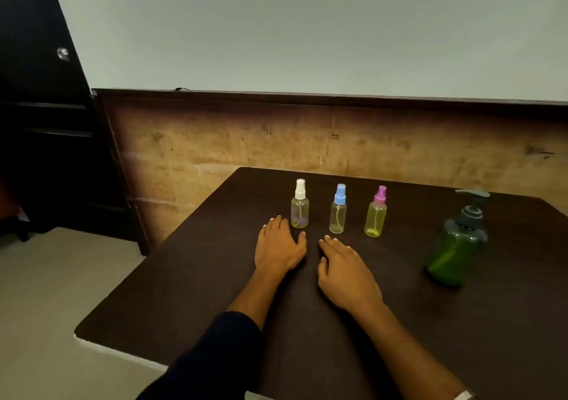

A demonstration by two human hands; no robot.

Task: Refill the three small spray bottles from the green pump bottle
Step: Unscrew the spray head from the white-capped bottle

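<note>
Both hands, left [278,247] and right [345,272], are laid flat on the table [507,338], fingers straight, nothing held; three spray bottles [338,212] are stood just beyond, the green bottle [456,250] well right

Spray bottles [338,209] in row on table [215,292]; pump bottle [458,245] right.

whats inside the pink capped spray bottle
The pink-capped spray bottle shows a yellow tint and a brighter yellow ring at its base; the liquid level is unclear.
</note>
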